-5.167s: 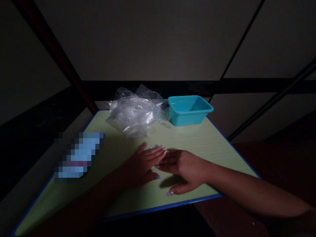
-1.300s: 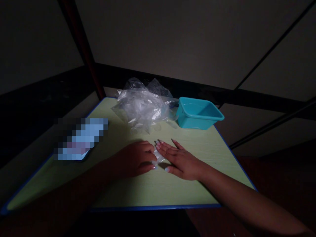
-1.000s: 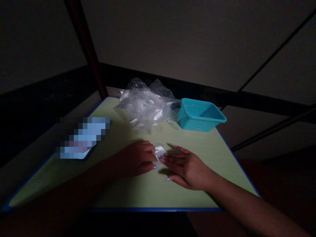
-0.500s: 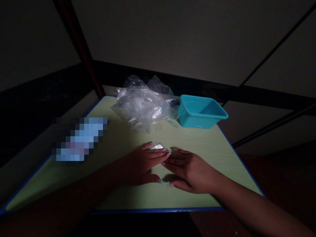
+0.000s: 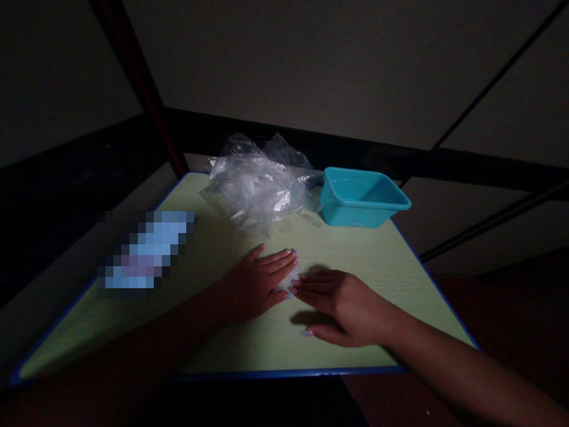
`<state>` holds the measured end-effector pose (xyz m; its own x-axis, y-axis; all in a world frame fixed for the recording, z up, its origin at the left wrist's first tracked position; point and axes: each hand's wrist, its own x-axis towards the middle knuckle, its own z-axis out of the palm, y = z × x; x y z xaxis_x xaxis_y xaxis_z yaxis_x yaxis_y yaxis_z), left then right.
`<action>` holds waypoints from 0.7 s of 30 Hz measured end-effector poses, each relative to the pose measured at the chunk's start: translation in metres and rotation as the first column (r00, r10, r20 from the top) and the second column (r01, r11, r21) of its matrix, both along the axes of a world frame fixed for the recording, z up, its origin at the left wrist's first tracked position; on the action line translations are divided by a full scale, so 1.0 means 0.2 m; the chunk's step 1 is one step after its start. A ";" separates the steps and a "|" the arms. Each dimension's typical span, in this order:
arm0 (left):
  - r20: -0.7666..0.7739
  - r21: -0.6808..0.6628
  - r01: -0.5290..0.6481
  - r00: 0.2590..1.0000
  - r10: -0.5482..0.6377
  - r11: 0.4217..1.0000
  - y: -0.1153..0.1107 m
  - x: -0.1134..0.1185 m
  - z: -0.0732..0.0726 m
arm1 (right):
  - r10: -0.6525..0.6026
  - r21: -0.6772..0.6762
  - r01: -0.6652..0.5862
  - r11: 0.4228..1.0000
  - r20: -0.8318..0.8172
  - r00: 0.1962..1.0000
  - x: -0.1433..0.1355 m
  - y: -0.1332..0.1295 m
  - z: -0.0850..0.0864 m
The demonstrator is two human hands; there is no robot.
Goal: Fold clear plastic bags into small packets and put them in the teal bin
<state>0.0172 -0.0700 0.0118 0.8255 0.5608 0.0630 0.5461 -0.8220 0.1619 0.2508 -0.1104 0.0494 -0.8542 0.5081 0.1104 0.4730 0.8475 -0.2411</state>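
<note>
A small whitish, thin piece (image 5: 288, 281), perhaps plastic or paper, lies on the pale green table (image 5: 377, 255), partly covered by my hands. My left hand (image 5: 262, 279) rests over its left side, palm down with fingers stretched and spread. From the right, my right hand (image 5: 340, 305) touches its edge with the fingertips. The right fingers are extended, with the thumb held apart below them. Most of the piece is hidden, so its full shape cannot be made out.
Crumpled clear plastic bags (image 5: 262, 184) lie in a heap at the back of the table. To their right stands a turquoise plastic bin (image 5: 360, 213). A blurred-out blue object (image 5: 151, 249) is at the left edge. A wall (image 5: 288, 65) rises behind.
My left hand has shifted slightly, its fingers now lying over the whitish piece. That piece showed beyond the fingertips before and now shows between my hands. The right hand has barely moved.
</note>
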 end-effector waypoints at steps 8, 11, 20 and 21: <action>0.090 0.096 -0.152 0.985 0.144 0.984 0.05 -0.02 -0.03 | -0.026 0.023 0.027 0.999 -0.030 0.999 -0.01 0.00 -0.01; 0.138 0.108 -0.055 0.990 0.040 0.993 0.06 -0.02 -0.03 | -0.030 0.030 0.031 0.999 -0.030 0.999 0.00 0.00 -0.01; 0.051 0.068 -0.068 0.997 0.065 0.995 0.06 -0.03 -0.03 | -0.045 0.005 0.045 0.999 -0.036 0.998 0.00 -0.01 -0.02; 0.058 0.070 -0.087 0.995 0.082 0.994 0.07 -0.04 -0.03 | -0.046 0.002 0.046 0.999 -0.038 0.998 0.00 -0.01 -0.02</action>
<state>0.0098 -0.0567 0.0059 0.7695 0.6207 0.1503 0.6059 -0.7839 0.1354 0.2498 -0.1116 0.0455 -0.8249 0.5465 0.1442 0.5021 0.8257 -0.2569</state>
